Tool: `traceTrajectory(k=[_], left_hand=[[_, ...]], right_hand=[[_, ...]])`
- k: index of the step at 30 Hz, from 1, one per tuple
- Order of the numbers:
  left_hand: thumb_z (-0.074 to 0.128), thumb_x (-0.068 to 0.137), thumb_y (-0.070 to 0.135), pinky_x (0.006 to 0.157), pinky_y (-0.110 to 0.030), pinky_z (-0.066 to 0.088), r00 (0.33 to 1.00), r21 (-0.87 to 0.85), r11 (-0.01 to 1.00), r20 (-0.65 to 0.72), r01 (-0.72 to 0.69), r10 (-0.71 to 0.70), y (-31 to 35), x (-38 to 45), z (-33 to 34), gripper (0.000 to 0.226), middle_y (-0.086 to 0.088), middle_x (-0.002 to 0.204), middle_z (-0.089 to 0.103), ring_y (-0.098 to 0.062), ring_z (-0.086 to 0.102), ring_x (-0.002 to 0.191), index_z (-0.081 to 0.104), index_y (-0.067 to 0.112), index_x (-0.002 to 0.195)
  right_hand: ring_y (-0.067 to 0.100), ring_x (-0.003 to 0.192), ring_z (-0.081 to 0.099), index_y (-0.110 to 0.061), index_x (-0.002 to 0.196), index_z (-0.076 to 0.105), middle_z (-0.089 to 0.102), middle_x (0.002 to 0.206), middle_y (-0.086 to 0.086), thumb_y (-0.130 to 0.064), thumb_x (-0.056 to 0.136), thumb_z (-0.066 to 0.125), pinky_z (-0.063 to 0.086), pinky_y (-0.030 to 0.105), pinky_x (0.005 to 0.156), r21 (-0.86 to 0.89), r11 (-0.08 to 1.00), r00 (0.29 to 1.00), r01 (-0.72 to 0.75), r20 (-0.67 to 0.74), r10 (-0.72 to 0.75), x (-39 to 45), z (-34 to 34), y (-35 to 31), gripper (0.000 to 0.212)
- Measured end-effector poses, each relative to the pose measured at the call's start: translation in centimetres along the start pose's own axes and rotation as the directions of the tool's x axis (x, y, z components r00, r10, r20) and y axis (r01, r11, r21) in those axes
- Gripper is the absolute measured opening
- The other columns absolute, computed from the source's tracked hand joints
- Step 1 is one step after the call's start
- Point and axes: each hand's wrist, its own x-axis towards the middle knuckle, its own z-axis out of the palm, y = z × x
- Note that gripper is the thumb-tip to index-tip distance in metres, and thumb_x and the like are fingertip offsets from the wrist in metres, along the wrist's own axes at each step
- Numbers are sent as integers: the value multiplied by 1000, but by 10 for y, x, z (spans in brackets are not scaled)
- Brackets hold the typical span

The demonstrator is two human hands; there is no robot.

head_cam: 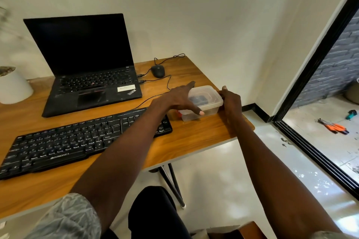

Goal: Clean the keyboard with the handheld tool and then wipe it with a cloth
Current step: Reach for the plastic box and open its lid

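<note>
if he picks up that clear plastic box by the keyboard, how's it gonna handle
The clear plastic box looks thin-walled, so probably light and a bit flexible when squeezed. Its smooth sides may be slippery; the left hand and right hand flank it. Wide and low, it seems unlikely to tip, though the dark contents could shift.

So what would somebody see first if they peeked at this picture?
Probably the two bare hands on the clear plastic lidded box near the wooden desk's right edge: left hand spread over the lid, right hand gripping its side. Next, the long black keyboard in front, and the open black laptop behind it.
</note>
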Motion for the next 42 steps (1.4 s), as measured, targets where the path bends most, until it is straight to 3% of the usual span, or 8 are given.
traceTrajectory(k=[7,11,19,22,26,30,36,42], left_hand=[[81,63,59,104,-36,39,998,-93,994,-39,-62,58,-5,7,1,116,0,154,33,-25,41,131,17,24,153],[81,68,51,97,-32,42,994,-200,978,-101,-65,45,-4,8,-10,100,-4,144,42,-23,47,121,28,21,147],[73,75,51,83,-36,48,977,-633,772,-194,-54,-92,-12,31,-43,41,-5,111,62,-24,56,101,68,21,101],[72,70,54,81,-38,53,979,-782,621,-82,54,-188,-27,45,-49,50,-10,119,61,-28,58,104,68,22,108],[74,70,45,67,-29,52,988,-902,416,63,117,-142,-44,56,-50,56,-12,105,64,-23,63,87,64,10,113],[77,71,41,95,-43,46,981,-963,184,194,196,-32,-62,66,-46,62,-13,107,65,-30,64,97,58,11,122],[78,65,57,106,-55,30,853,-844,153,522,515,8,-83,75,-48,81,-10,137,51,-32,44,128,51,28,135],[59,68,79,98,-58,40,848,-839,143,501,525,-175,-81,88,-54,82,-15,126,63,-38,56,117,64,20,124]], right_hand=[[17,81,70,-20,94,71,73,90,1,-46,104,19,56,37,85,91,994,997,-57,-43,61,-5,2,-1,59],[18,81,68,-19,79,67,70,85,2,-49,104,20,54,36,82,104,992,995,-66,-73,73,-2,3,1,61],[14,76,66,-22,80,68,68,78,-6,-50,102,32,53,33,82,202,975,986,-92,-116,117,7,7,4,50],[17,76,69,-21,83,71,72,82,-2,-54,99,39,55,36,82,185,978,990,-94,-85,111,12,8,5,49],[20,78,71,-24,82,72,74,85,0,-58,94,45,57,45,85,153,984,995,-90,-27,95,21,7,7,46],[17,78,71,-23,83,72,74,86,-1,-53,98,41,56,45,88,90,995,998,-34,-48,39,22,10,7,45],[13,75,71,-19,90,76,74,84,-4,-54,97,43,58,39,81,112,994,996,-9,-90,19,20,13,12,48],[10,71,70,-16,92,75,74,82,-4,-48,98,46,56,25,69,138,990,996,22,-91,-9,17,11,12,44]])
